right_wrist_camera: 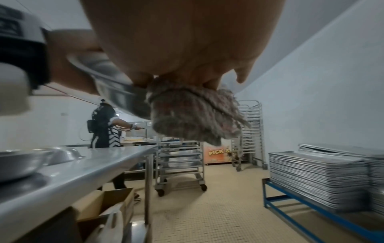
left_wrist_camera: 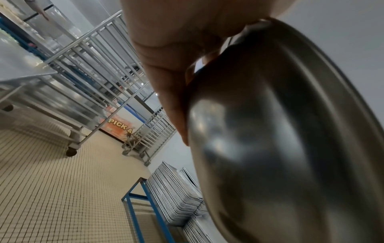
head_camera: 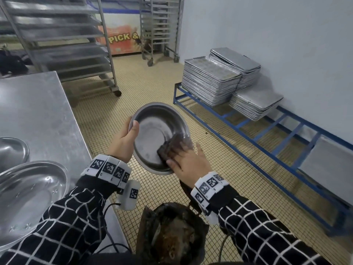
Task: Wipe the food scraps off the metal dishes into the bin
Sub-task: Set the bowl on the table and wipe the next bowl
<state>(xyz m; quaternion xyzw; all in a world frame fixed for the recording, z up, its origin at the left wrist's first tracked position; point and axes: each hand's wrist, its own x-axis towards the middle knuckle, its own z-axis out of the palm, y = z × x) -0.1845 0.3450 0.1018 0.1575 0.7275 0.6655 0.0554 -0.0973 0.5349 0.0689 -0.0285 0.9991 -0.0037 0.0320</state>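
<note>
My left hand (head_camera: 126, 139) grips the left rim of a round metal dish (head_camera: 152, 131), thumb inside, and holds it tilted above the floor. In the left wrist view the dish's underside (left_wrist_camera: 280, 139) fills the right half, with my fingers (left_wrist_camera: 172, 82) behind it. My right hand (head_camera: 188, 159) presses a dark, wadded cloth (head_camera: 171, 145) against the dish's lower right inside; in the right wrist view the cloth (right_wrist_camera: 195, 116) bulges under my palm. A dirty dark bin (head_camera: 172, 234) holding brown scraps stands below my hands.
A steel table (head_camera: 38, 111) on my left carries two more metal dishes (head_camera: 30, 197). Stacks of baking trays (head_camera: 210, 81) sit on a blue frame (head_camera: 267, 144) along the right wall. Wheeled tray racks (head_camera: 63, 39) stand beyond. A person (right_wrist_camera: 106, 125) works far behind the table.
</note>
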